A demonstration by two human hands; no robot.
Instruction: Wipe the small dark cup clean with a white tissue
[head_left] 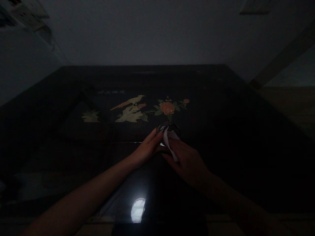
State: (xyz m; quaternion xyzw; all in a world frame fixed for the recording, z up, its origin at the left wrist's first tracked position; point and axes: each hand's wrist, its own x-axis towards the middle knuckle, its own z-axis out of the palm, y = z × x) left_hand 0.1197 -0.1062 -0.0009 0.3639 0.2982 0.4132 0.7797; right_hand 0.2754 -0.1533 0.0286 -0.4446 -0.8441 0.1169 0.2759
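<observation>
Above the middle of a dark glossy tabletop (pixel 221 137), my left hand (pixel 149 146) grips a small, shiny, rounded piece that looks like dark glass (pixel 175 127). Its exact kind is too dim to make out. My right hand (pixel 190 160) pinches a thin white tissue (pixel 167 140) and presses it against the near right side of the glassy piece. Both hands meet here, and the fingers partly cover the piece. The right fingertips are hidden behind the tissue and in shadow.
The tabletop bears a bird picture (pixel 130 113), a red flower picture (pixel 167 108) and written characters (pixel 112 92). A pale wall (pixel 147 32) rises behind the far edge. Sockets show at upper left (pixel 28 18) and upper right (pixel 256 7). A bright reflection (pixel 138 209) lies near the front.
</observation>
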